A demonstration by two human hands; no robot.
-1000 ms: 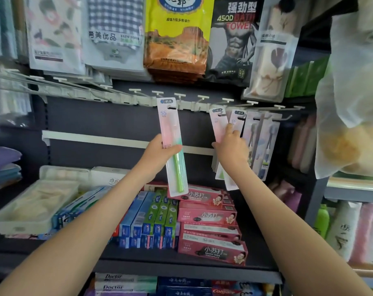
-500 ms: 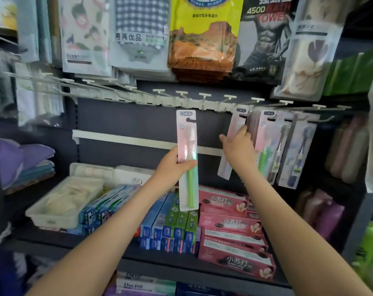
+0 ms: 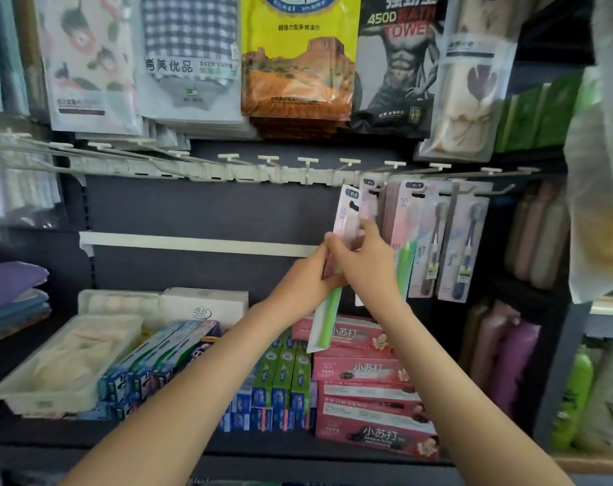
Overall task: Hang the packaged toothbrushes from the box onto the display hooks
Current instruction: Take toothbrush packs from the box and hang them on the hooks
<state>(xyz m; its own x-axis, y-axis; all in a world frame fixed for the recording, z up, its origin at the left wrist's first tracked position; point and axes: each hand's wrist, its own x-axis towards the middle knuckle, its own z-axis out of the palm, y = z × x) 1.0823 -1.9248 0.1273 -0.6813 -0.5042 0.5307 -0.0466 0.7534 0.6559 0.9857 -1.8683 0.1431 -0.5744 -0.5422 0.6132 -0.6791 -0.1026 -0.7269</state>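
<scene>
A pink-carded packaged toothbrush (image 3: 327, 320) with a green handle is held tilted just below the row of white display hooks (image 3: 308, 163). My left hand (image 3: 306, 278) grips its middle from the left. My right hand (image 3: 362, 261) meets it from the right, fingers pinching the upper card near the hang hole. Several packaged toothbrushes (image 3: 434, 240) hang from the hooks right beside it, pink ones then grey-blue ones. No box is in view.
Towel packs (image 3: 298, 57) hang above the hook row. The shelf below holds toothpaste boxes (image 3: 364, 391) and a white tray (image 3: 35, 398). Hooks to the left (image 3: 98, 147) are bare. Bottles (image 3: 574, 391) stand at lower right.
My left hand carried the toothbrush pack to the right, up to the hanging ones. My right hand left the hanging packs and took hold of the pack's top. The view shifted left.
</scene>
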